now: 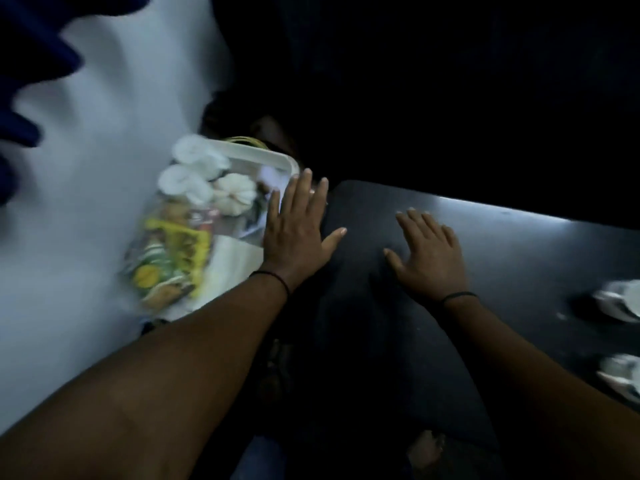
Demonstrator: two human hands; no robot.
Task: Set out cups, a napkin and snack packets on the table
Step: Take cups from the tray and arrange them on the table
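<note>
Frame is dark and motion-blurred, so detail is limited.

Left hand [298,233]: palm down, fingers straight and slightly spread, thumb splayed toward 3 o'clock. It sits at the right edge of a clear plastic container [242,161] with a white rim. Fingertips overlap the container's corner; cannot tell whether they touch it or hover above. Nothing gripped. Thin dark band on the wrist.

Right hand [429,258]: palm down, fingers straight and apart, over the dark table [519,244], at 3 o'clock from the left hand and apart from it. Holds nothing. Cannot tell if it presses on the surface. Dark band on this wrist too.

Task items: container sits at 9 o'clock from the left hand, on a white surface [86,202]. Inside: white cups [190,171] stacked at the far end, rims up, with snack packets [173,258] in yellow and green print at the near end. A white flat piece [235,254] lies just beside the packets; too blurred to say if it is the napkin.

At the right frame edge, 3 to 4 o'clock, two pale blurred objects [620,303] sit on the dark table, not identifiable.

Dark blue fabric [31,64] at 10 o'clock, top-left corner.
</note>
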